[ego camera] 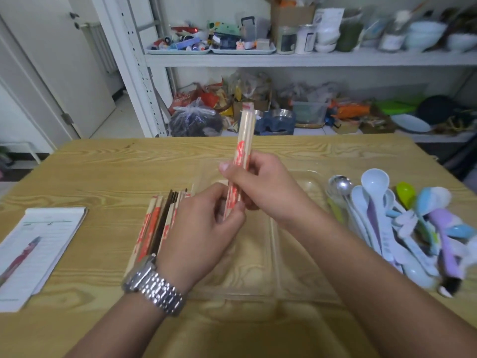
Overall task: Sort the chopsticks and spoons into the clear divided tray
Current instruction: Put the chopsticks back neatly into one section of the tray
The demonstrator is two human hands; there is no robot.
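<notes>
Handling notes: the pair of pale wooden chopsticks in a red-printed sleeve [244,135] is held up over the clear divided plastic tray [258,294], tilted with the far end high. The left hand [204,228] pinches the near end between thumb and fingertips. The right hand [260,187] is curled round the middle.

I'd guess it's very light and stiff, and the wrapper looks a bit slick, so holding it mid-length or at both ends makes sense. It's long, so it probably only lies flat in a long compartment.

Around it, the loose pile of wrapped and dark chopsticks [154,223] sits just left of the tray. The heap of pastel plastic and metal spoons [382,223] is on the right, touching or nearly touching the rim. A white lined notepad [49,228] with a red pen [22,254] lies well off to the left. Nothing blocks the way down into the tray except the hands themselves.
</notes>
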